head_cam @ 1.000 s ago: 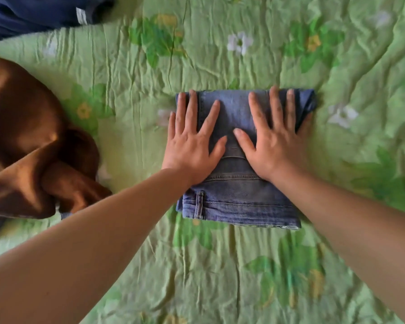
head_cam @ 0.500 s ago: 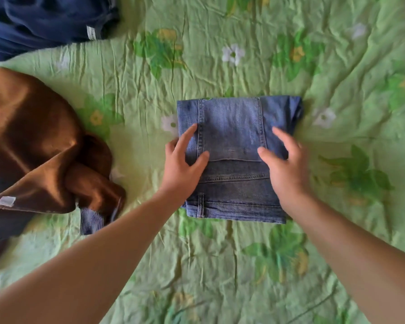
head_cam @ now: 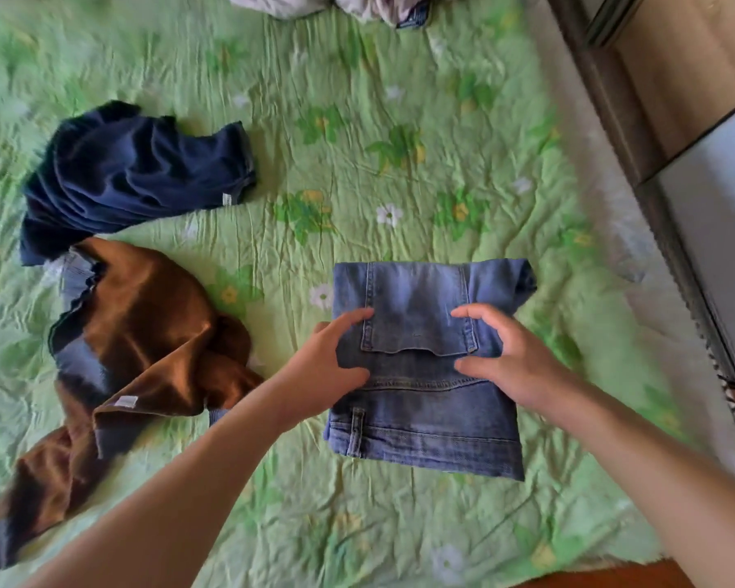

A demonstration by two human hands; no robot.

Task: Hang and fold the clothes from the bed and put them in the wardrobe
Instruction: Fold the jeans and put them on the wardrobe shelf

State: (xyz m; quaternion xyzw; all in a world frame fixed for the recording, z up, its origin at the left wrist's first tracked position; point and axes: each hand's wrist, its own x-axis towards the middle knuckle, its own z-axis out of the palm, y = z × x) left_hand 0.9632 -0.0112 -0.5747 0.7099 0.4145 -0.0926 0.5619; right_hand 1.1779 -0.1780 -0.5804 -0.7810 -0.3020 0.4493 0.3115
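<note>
Head camera looked down on a bed (head_cam: 399, 120) with a green flowered cover. One pair of blue jeans (head_cam: 425, 418), folded into a thick square, lay toward the bed's right edge. Two bare hands held it. The left hand (head_cam: 327, 362) gripped the left side of the jeans, with its thumb and forefinger curled over the top. The right hand (head_cam: 510, 362) gripped the right side in the same way. One crumpled navy garment (head_cam: 136, 176) lay toward the bed's left edge. One brown garment (head_cam: 145, 345) sprawled just in front of it. A pale heap of clothes (head_cam: 336, 4) sat at the far edge, too cropped to count. One wooden cabinet (head_cam: 696, 78) stood beyond the right edge.
</note>
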